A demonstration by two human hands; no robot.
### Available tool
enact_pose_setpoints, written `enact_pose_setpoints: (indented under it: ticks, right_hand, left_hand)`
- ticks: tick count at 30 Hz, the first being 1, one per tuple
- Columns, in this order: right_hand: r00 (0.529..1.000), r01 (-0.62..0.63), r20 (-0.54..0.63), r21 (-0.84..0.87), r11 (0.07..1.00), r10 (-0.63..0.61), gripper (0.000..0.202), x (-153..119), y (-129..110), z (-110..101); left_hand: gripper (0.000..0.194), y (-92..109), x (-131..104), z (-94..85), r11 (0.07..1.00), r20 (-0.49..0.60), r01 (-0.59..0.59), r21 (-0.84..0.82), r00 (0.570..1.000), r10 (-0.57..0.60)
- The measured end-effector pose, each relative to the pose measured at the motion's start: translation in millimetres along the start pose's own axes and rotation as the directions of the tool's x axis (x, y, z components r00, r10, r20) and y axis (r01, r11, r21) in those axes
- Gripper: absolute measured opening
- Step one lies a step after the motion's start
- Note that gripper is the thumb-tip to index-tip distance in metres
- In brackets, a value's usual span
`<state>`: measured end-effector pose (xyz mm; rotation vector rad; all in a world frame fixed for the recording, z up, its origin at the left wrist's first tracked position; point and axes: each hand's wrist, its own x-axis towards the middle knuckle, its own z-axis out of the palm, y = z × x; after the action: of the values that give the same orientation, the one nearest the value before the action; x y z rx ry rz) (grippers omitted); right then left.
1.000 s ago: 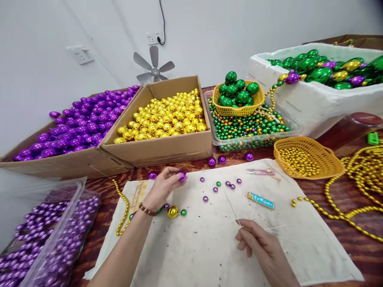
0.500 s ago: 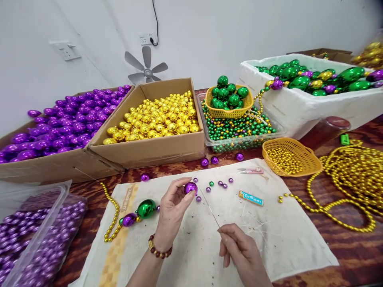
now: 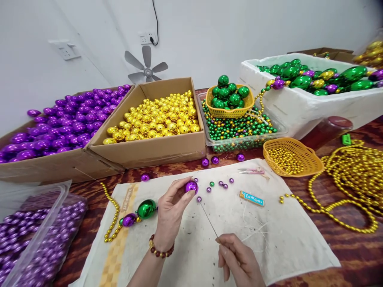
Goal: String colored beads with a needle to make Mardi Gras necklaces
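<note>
A shiny purple ball is held between the thumb and fingers of my left hand, above the white cloth. My right hand pinches the lower end of a long thin needle. The needle's upper tip meets a small purple bead just below the held ball; whether it has entered the bead I cannot tell. Left of my left hand, a strand with a large green ball, a purple ball and small gold beads lies on the cloth.
Boxes of purple balls and gold balls stand behind the cloth. A yellow basket holds gold beads. Pink-handled snips and a blue-labelled packet lie on the cloth. Gold bead strands are heaped at right.
My right hand has moved slightly down and left. The needle's tip has dropped from beside the purple ball to the small purple bead. My left hand still holds the ball.
</note>
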<state>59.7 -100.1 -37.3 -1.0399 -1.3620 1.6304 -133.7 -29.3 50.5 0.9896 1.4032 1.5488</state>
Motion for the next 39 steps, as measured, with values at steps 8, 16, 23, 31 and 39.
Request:
enact_pose_setpoints:
  ticks: [8, 16, 23, 31, 39]
  right_hand:
    - [1.000, -0.019, 0.016, -0.022, 1.000, 0.019, 0.036, -0.4, -0.1, 6.9]
    - [1.000, -0.005, 0.001, 0.009, 1.000, 0.005, 0.034, 1.6, -1.3, 10.9]
    - [0.999, 0.003, -0.042, 0.027, 1.000, -0.001, 0.035, 7.4, -4.6, 19.5]
    - [0.995, 0.021, -0.100, 0.034, 0.999, -0.017, 0.037, 12.6, -8.0, 32.6]
    - [0.985, 0.019, -0.173, -0.018, 1.000, -0.022, 0.034, 15.8, -12.5, 34.8]
  left_hand:
    - [0.031, 8.7, 6.1, 2.6, 0.924, 0.012, 0.170, -0.344, 0.984, -0.176]
    - [0.031, 7.9, 1.6, 5.9, 0.888, 0.054, 0.220, -0.404, 0.975, -0.217]
    - [0.032, 4.9, -9.3, 13.3, 0.906, 0.033, 0.226, -0.359, 0.973, -0.230]
    - [0.034, 7.5, -24.5, 18.0, 0.942, -0.023, 0.178, -0.285, 0.981, -0.192]
    - [0.032, 12.3, -22.6, 14.4, 0.926, -0.035, 0.160, -0.343, 0.983, -0.183]
